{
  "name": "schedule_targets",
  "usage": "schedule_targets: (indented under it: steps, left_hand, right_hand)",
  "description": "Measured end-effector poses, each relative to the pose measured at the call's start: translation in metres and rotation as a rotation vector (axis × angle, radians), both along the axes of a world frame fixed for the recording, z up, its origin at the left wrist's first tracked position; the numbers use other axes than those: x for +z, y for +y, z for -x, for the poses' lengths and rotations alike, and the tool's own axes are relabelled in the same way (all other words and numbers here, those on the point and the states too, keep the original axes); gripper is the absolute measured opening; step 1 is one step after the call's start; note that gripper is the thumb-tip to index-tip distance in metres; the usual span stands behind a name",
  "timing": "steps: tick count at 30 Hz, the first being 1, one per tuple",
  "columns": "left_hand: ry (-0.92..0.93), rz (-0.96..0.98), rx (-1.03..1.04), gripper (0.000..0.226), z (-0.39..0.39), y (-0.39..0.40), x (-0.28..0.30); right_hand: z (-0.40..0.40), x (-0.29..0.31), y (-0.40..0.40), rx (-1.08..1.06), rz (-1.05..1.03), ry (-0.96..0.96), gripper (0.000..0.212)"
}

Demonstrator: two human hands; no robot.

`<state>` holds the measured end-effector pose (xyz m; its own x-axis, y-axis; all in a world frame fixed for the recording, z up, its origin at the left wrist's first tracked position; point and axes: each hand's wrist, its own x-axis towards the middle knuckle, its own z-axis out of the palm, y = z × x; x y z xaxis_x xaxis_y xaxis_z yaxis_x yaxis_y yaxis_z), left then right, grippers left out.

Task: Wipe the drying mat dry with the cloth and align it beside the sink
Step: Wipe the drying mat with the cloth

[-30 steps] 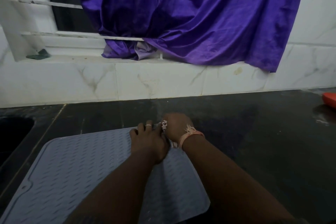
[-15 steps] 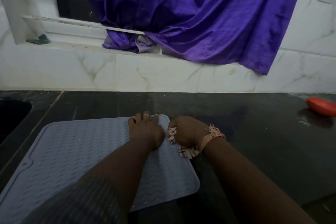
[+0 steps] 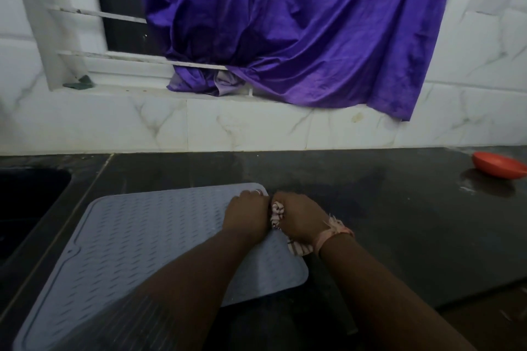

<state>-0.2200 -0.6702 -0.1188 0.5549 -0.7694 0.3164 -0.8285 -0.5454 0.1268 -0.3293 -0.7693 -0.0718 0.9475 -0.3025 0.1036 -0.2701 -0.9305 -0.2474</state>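
Now the right hand (image 3: 299,219), fisted round the cloth (image 3: 278,212), has slid back along the drying mat (image 3: 137,236) edge at frame centre, while the left hand (image 3: 246,216) presses flat, so wiping continues.

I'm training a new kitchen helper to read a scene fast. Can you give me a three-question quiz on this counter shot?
1. True or false: the right hand holds a bunched cloth.
2. Which corner of the mat does the left hand press? A. near left B. far right C. near right
3. Fill in: the sink lies to the mat's ____.

Key: 1. true. 2. B. 3. left; a strip of dark counter separates them, and the mat's left edge slants across it. The red bowl sits far right, apart from the mat.
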Motion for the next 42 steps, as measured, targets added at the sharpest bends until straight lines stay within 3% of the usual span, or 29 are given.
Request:
schedule_targets:
  steps: [4, 7, 11, 16, 20, 26, 30, 35, 42]
  left_hand:
    - [0.114, 0.065, 0.006, 0.026, 0.0, 0.009, -0.014]
    - [0.079, 0.078, -0.047, 0.038, 0.002, 0.013, -0.023]
    - [0.067, 0.102, -0.025, 0.038, 0.004, 0.014, -0.026]
    - [0.033, -0.091, 0.048, 0.044, 0.01, 0.006, -0.023]
    - [0.145, -0.191, 0.062, 0.044, 0.01, 0.0, -0.017]
    - [0.311, -0.395, 0.087, 0.057, 0.019, 0.007, 0.006]
    - [0.24, -0.304, 0.033, 0.056, 0.036, 0.025, 0.02]
    - [0.199, -0.225, -0.002, 0.032, 0.059, 0.038, 0.024]
    - [0.308, -0.257, 0.054, 0.057, 0.055, 0.036, 0.011]
  right_hand:
    - [0.001, -0.001, 0.008, -0.003, 0.09, 0.022, 0.009]
    - [0.004, 0.0, 0.012, 0.004, 0.108, 0.049, 0.01]
    - [0.02, 0.007, 0.018, -0.006, 0.063, 0.085, 0.015]
    - [0.04, 0.012, 0.032, -0.055, 0.047, 0.146, 0.022]
    - [0.055, 0.019, 0.041, -0.081, 0.045, 0.249, 0.034]
    - [0.075, 0.042, 0.041, -0.084, -0.039, 0.372, 0.02]
    - [0.075, 0.05, 0.03, -0.117, -0.139, 0.201, 0.023]
    - [0.051, 0.028, 0.025, -0.167, -0.139, -0.051, 0.023]
    - [0.044, 0.01, 0.037, -0.097, -0.096, -0.011, 0.017]
